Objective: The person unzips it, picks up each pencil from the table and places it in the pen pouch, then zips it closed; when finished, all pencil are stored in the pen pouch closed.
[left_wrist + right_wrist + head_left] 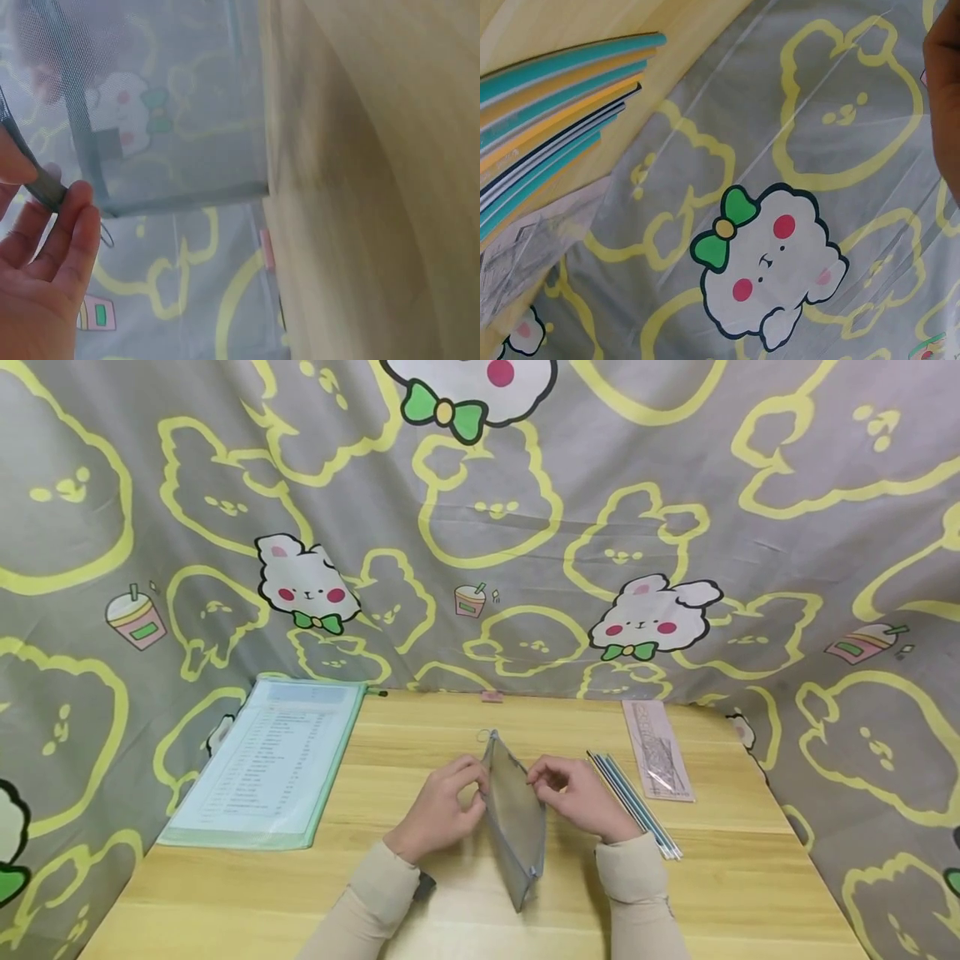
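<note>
A grey mesh zip pouch (517, 814) stands on edge at the middle of the table, its mouth spread apart. My left hand (441, 808) pinches its left rim between thumb and fingers. On the opposite rim, the fingertips of my right hand (583, 795) pinch the edge. In the left wrist view the see-through mesh pouch (187, 120) hangs beside my left hand (49, 262), its dark zip edge between the fingers. Only a sliver of my right hand (946, 97) enters the right wrist view.
Several pencils (633, 803) lie right of my right hand, next to a pink packet (648, 727) in clear wrap. A green-edged document folder (277, 760) with a printed sheet lies at left. A patterned curtain (517, 635) borders the table, with a small pink object (492, 697) at the back edge.
</note>
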`<action>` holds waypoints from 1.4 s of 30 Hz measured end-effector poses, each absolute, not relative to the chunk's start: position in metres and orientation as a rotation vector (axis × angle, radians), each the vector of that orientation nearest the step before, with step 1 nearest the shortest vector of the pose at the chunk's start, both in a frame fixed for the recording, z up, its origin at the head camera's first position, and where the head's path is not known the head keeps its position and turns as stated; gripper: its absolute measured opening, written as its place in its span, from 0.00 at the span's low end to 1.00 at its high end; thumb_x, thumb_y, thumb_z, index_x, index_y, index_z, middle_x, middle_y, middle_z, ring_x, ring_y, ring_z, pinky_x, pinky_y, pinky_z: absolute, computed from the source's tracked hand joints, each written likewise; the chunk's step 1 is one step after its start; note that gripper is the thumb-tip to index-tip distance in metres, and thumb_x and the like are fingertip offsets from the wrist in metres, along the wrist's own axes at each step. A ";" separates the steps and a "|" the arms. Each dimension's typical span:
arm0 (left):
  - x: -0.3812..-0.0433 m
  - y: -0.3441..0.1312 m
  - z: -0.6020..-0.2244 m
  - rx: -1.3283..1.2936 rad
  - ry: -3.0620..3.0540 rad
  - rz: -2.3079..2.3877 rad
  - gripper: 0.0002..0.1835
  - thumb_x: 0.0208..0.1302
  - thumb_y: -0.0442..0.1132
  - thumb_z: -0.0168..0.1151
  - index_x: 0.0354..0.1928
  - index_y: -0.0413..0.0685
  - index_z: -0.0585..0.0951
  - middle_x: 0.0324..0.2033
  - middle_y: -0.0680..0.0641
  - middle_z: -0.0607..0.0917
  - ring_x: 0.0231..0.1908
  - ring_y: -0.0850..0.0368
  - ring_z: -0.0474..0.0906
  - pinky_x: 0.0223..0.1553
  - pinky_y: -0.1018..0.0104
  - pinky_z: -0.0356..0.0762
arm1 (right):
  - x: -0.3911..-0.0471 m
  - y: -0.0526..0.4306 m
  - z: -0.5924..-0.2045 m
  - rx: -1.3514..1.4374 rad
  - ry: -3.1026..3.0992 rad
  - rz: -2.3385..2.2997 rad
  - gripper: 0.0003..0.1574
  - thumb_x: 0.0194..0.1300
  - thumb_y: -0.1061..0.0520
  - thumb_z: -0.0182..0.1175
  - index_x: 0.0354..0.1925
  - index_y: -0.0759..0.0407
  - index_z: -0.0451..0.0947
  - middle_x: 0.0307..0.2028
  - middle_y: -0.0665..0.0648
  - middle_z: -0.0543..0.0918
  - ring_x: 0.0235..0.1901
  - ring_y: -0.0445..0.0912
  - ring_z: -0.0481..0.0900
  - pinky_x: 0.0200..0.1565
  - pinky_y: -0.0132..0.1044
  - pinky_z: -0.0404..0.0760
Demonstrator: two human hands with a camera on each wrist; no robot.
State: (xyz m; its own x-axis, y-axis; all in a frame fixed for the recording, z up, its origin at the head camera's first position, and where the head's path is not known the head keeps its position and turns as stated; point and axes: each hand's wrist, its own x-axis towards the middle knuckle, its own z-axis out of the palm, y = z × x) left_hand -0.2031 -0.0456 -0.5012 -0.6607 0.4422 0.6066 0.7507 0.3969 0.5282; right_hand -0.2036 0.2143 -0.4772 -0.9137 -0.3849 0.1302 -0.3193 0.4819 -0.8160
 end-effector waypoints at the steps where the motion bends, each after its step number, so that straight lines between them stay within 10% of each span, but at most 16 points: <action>1: -0.204 -0.047 -0.501 -1.023 -2.294 -1.150 0.12 0.54 0.24 0.62 0.33 0.51 0.79 0.39 0.54 0.83 0.42 0.59 0.83 0.46 0.68 0.85 | -0.203 0.215 -0.477 -0.609 2.648 -1.441 0.11 0.66 0.66 0.62 0.40 0.52 0.86 0.33 0.49 0.86 0.31 0.41 0.80 0.35 0.33 0.79; 25: -0.212 -0.073 -0.505 -0.881 -2.294 -0.963 0.12 0.54 0.25 0.66 0.31 0.52 0.81 0.37 0.54 0.86 0.42 0.56 0.81 0.45 0.60 0.84 | -0.207 0.232 -0.478 -0.437 2.679 -1.450 0.11 0.71 0.65 0.61 0.43 0.53 0.87 0.45 0.63 0.90 0.37 0.44 0.82 0.41 0.36 0.81; 42: -0.207 -0.061 -0.505 -1.040 -2.299 -1.093 0.12 0.55 0.23 0.62 0.32 0.49 0.80 0.38 0.53 0.81 0.39 0.57 0.82 0.41 0.64 0.86 | -0.208 0.230 -0.481 -0.419 2.727 -1.367 0.07 0.69 0.63 0.65 0.43 0.54 0.87 0.34 0.49 0.87 0.34 0.43 0.82 0.40 0.35 0.81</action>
